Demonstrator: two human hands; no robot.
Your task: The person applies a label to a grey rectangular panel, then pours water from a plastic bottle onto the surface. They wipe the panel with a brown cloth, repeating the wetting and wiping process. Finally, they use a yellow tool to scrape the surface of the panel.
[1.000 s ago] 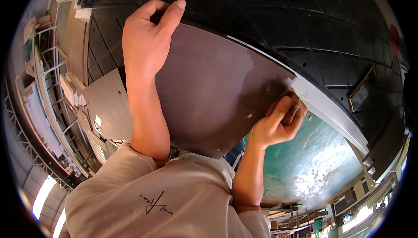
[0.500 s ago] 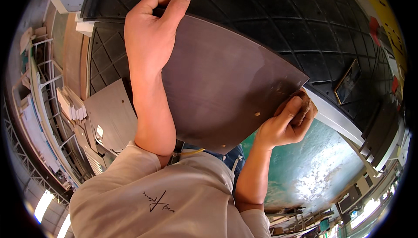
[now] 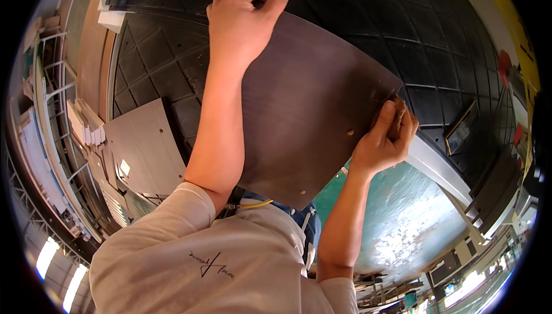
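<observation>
Since the right hand [image 3: 384,140], closed round a brown rag [image 3: 398,116] at the edge of the panel [image 3: 307,98], may support little, the panel could pivot and scrape the table [image 3: 428,55]. It overlaps the table's near side in view, the left hand [image 3: 241,26] hooked over its table-side edge.

Green floor [image 3: 402,205] is streaked with glare | pale strips [image 3: 86,122] are stacked at left | grey panel [image 3: 144,150] is seen beside them | ceiling lights [image 3: 73,286] are seen lower left
</observation>
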